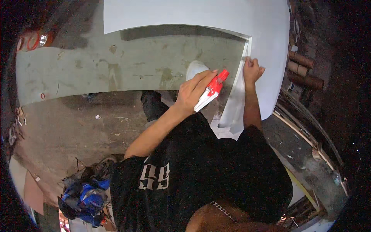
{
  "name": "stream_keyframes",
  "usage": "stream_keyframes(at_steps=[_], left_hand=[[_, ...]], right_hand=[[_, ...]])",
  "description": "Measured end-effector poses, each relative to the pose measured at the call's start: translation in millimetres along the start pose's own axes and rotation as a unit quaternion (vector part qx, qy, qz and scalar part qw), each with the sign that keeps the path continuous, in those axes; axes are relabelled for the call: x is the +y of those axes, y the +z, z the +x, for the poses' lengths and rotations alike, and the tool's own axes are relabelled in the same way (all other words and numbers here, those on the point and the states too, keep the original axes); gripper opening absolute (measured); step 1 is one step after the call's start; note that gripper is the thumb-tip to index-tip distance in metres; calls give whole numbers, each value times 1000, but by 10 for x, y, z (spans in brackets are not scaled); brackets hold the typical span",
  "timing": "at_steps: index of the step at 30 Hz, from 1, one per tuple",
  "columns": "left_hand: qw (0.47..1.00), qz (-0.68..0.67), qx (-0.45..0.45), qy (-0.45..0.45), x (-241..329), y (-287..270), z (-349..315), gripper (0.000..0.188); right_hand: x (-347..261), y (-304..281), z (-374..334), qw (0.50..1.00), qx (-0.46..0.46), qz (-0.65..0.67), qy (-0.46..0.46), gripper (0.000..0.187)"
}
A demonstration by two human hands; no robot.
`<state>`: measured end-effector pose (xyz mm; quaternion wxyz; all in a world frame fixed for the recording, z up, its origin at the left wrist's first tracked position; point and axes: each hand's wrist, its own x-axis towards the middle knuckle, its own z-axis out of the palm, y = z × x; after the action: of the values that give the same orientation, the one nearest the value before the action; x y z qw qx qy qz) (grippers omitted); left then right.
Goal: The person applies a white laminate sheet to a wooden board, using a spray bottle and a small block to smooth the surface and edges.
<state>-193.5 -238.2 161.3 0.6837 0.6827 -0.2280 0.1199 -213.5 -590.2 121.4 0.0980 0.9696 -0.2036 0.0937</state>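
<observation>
My left hand [190, 92] is wrapped round a spray bottle [198, 69] with a white body and a red spray head [218, 82]. It is held tilted above the grey-green table, with the head turned to the right. Further right, my right hand [253, 70] is closed, its fingers curled together at the inner edge of a large white sheet [268, 54]. Whatever its fingertips pinch is too small to make out. Along that edge a narrow white strip [236, 94] slants down toward my lap, and part of it lies in shadow.
The worn grey-green table top [89, 71] bears stains, and an orange roll [33, 40] lies at its far left. Brown cardboard tubes [307, 81] and long thin strips lie to the right. A blue and black bundle [87, 197] rests on the floor behind left.
</observation>
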Motion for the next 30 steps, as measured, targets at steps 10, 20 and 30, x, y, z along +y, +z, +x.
stream_keyframes(at_steps=[10, 20, 30], left_hand=[[1000, 16, 12, 6, 71, 99, -93, 50], [997, 65, -23, -17, 93, 125, -152, 52], [996, 72, -19, -59, -31, 281, -30, 37]], right_hand=[[-179, 211, 876, 998, 51, 25, -18, 21], [93, -4, -181, 999, 3, 23, 34, 18], [1131, -976, -4560, 857, -326, -176, 358, 34]])
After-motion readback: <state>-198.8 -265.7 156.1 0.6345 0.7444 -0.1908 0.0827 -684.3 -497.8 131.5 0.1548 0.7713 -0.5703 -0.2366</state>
